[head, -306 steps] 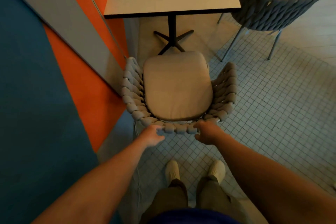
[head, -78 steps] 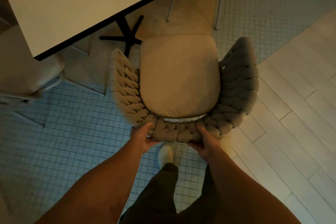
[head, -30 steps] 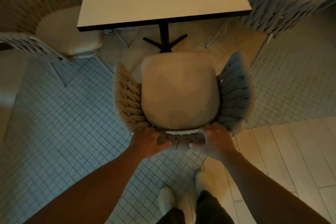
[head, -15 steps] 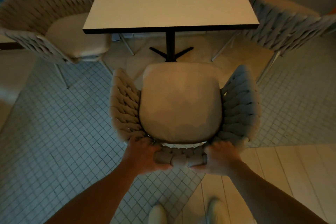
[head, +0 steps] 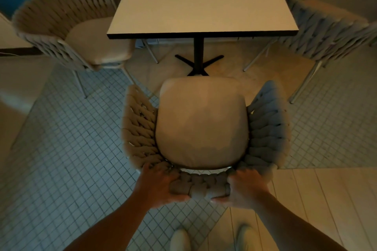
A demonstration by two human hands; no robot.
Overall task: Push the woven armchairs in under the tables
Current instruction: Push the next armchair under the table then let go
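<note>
A small-tiled floor [head: 61, 169] is spreading out to the left of the hands, giving way to pale planks [head: 318, 210] on their right, with orange and blue walls showing far ahead. Out beyond the left hand [head: 158, 186], a second woven chair [head: 67, 24] is sitting tucked partly at the table [head: 202, 6]; another [head: 326, 24] is standing off past the right hand [head: 247, 188]. The left hand is curling closed around the padded rim of the woven armchair [head: 204, 122], and the right hand is clamping the same rim just across from it, both on the top of the backrest. The armchair is standing directly ahead of the hands, its seat front near the table's black base [head: 199, 63] but not yet under the top. The thin metal legs on the neighbouring chairs are suggesting a fairly light frame; the thick weave is probably giving softly under the fingers, so a grip low on the rim, against the frame, should be steering it straight.
</note>
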